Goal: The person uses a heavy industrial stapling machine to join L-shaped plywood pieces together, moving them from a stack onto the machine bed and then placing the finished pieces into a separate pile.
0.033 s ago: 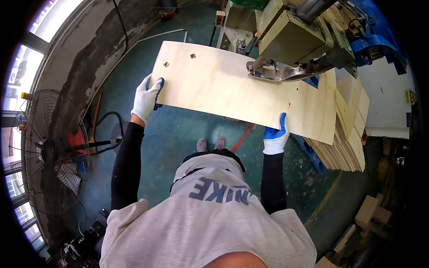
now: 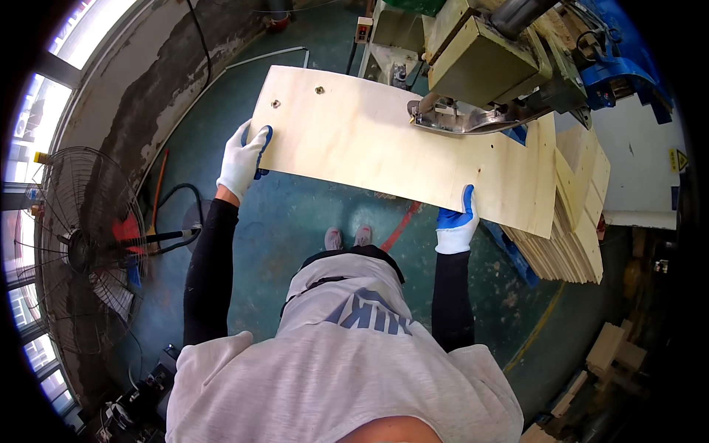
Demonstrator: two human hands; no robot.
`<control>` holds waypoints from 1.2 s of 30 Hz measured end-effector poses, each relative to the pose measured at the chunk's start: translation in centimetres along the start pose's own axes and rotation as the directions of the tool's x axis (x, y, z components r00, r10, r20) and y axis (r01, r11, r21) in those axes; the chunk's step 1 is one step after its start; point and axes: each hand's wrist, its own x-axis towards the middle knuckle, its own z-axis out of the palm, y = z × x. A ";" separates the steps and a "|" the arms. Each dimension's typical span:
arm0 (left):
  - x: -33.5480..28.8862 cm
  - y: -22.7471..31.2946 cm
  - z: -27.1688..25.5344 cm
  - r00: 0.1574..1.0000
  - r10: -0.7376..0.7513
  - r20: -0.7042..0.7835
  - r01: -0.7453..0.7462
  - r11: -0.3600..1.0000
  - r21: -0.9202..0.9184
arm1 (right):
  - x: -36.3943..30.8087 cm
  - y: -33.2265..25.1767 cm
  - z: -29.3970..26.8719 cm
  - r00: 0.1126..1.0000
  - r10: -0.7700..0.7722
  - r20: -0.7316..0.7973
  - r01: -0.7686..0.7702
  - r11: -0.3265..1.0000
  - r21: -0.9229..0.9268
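A long pale plywood board (image 2: 369, 140) is held out in front of me, slanting from upper left to lower right. My left hand (image 2: 244, 159), in a white glove with blue coating, grips the board's left end. My right hand (image 2: 458, 225), gloved alike, holds the near edge right of the middle, thumb on top and fingers hidden below. Two metal inserts (image 2: 320, 90) sit in holes near the left end; two small dark holes (image 2: 492, 146) show towards the right. Over the far edge reaches the curved metal chute (image 2: 473, 127) of a green machine (image 2: 487, 63).
Stacked plywood pieces (image 2: 572, 236) stand right of the board. A large caged fan (image 2: 83, 251) is at the left, by a red-handled tool (image 2: 159, 190). Wood offcuts (image 2: 607, 347) lie at lower right. A control box (image 2: 363, 31) stands beyond the board.
The board has shifted very slightly away from me and to the right, both hands keeping their grip. The machine looks unchanged.
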 end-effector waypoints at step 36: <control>2.3 -2.8 -1.0 0.994 -0.052 0.091 0.053 0.999 -0.004 | -2.0 0.8 -1.3 0.997 -0.021 -0.079 0.025 0.999 0.039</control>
